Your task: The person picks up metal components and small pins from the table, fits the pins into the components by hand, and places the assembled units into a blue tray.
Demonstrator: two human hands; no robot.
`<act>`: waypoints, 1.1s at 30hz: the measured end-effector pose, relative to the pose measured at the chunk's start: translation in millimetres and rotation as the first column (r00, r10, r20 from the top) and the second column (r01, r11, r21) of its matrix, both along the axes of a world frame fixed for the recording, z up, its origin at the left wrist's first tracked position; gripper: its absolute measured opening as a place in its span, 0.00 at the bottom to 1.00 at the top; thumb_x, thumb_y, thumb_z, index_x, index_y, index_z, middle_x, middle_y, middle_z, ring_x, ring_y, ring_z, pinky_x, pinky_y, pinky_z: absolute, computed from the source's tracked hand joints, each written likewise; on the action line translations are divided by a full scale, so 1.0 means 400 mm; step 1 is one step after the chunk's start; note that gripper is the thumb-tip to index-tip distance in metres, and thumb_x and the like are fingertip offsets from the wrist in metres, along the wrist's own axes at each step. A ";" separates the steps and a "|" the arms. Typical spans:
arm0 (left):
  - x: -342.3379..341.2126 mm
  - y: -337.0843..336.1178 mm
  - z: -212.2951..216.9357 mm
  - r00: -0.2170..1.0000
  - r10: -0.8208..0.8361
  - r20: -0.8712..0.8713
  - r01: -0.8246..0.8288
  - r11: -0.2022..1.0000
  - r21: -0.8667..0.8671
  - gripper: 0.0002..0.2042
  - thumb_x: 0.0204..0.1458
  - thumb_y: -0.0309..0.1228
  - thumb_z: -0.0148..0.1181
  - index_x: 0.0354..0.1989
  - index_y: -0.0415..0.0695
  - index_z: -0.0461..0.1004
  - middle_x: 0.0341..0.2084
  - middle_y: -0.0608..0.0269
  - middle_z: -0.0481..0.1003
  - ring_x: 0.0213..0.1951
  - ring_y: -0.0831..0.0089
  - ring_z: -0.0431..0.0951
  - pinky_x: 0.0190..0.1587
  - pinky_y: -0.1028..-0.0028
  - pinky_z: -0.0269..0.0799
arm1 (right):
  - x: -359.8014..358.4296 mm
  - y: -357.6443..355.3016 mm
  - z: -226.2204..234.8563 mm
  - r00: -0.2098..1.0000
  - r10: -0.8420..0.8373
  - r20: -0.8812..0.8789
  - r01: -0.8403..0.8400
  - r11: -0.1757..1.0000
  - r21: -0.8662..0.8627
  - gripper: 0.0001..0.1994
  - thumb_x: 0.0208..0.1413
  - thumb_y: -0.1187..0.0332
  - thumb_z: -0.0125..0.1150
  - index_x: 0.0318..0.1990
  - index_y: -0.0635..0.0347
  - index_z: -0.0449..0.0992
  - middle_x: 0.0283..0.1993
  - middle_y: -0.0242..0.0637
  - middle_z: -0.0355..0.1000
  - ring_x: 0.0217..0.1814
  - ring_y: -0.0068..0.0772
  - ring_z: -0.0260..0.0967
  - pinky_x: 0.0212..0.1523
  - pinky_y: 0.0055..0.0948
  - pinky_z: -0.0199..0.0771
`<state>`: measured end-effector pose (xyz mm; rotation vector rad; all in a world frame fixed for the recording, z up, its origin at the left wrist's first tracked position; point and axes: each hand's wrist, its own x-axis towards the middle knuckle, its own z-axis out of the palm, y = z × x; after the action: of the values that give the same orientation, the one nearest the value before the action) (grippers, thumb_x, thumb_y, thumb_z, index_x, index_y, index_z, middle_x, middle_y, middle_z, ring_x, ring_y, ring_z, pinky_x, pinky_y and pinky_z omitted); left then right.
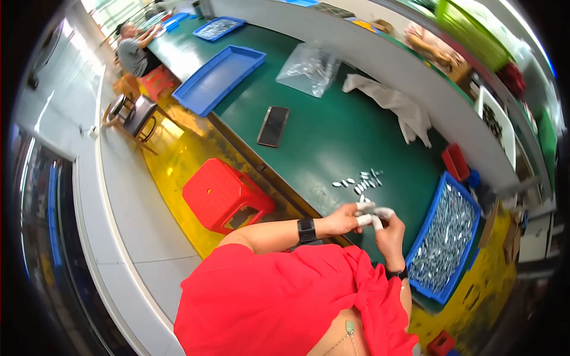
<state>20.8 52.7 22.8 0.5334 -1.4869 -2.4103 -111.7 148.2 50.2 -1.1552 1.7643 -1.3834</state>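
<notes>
My left hand (342,220) and my right hand (390,233) meet over the near edge of the green table (323,151). White coverings wrap several fingertips on both hands. Thumbs and fingers are pinched closely together; whatever sits between them is too small to make out. Just beyond the fingers lies a loose group of small shiny metal pieces (361,183). To the right of my right hand, a blue tray (425,220) is filled with many similar pieces.
A phone (274,126), a clear plastic bag (309,70) and a pale cloth (392,104) lie farther along the table. Another blue tray (219,80) overhangs its left edge. A red stool (222,190) stands on the left. A person (134,52) sits at the far end.
</notes>
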 end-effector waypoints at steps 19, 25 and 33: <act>0.051 -0.116 0.018 0.992 -0.033 -0.124 0.015 0.990 -0.143 0.27 0.51 0.18 0.51 0.61 0.42 0.54 0.38 0.69 0.69 0.35 0.84 0.68 0.38 0.81 0.66 | 0.074 -0.092 -0.003 0.983 -0.115 -0.140 0.122 0.992 0.039 0.17 0.56 0.60 0.52 0.24 0.67 0.72 0.15 0.33 0.67 0.17 0.19 0.62 0.18 0.24 0.60; 0.052 -0.155 -0.023 0.976 -0.151 -0.157 0.089 0.934 -0.347 0.26 0.50 0.22 0.54 0.60 0.44 0.57 0.33 0.68 0.68 0.29 0.83 0.64 0.35 0.81 0.64 | 0.084 -0.105 0.010 0.989 -0.142 -0.051 0.150 0.967 0.207 0.20 0.56 0.58 0.51 0.21 0.66 0.70 0.12 0.38 0.62 0.15 0.25 0.59 0.17 0.28 0.57; 0.037 -0.185 0.006 0.961 -0.278 -0.012 0.252 0.887 -0.387 0.28 0.50 0.23 0.56 0.60 0.45 0.56 0.29 0.72 0.65 0.29 0.83 0.60 0.37 0.81 0.63 | 0.087 -0.085 0.025 0.989 -0.146 0.011 0.135 0.940 0.312 0.24 0.58 0.53 0.47 0.18 0.65 0.69 0.11 0.32 0.60 0.15 0.20 0.58 0.17 0.26 0.57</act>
<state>35.5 -21.3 25.1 0.1679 -2.0477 -2.2005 -76.8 114.4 60.3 -0.8449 1.9865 -1.1410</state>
